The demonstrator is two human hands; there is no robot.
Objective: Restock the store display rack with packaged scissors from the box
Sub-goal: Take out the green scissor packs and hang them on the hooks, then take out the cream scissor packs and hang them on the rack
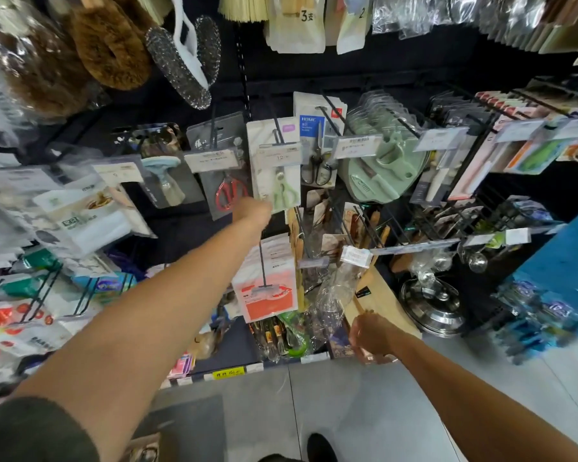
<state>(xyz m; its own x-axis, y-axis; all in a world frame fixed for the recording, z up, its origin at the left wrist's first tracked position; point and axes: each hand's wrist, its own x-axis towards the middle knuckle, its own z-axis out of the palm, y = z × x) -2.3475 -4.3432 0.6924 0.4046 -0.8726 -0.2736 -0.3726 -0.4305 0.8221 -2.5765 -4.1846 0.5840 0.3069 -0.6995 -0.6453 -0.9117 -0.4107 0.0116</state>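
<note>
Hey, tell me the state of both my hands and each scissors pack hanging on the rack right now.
left hand: stretched out to the lower edge of the green pack; grip blurred.
right hand: low, fingers curled; whether it holds anything is unclear.
green pack: hanging on its hook.
red pack: hanging on its hook.
black pack: hanging on its hook, untouched.

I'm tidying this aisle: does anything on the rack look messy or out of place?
A crumpled clear plastic bag sags among the lower hooks, left of the wooden board; it looks loose, not hung flat.
</note>
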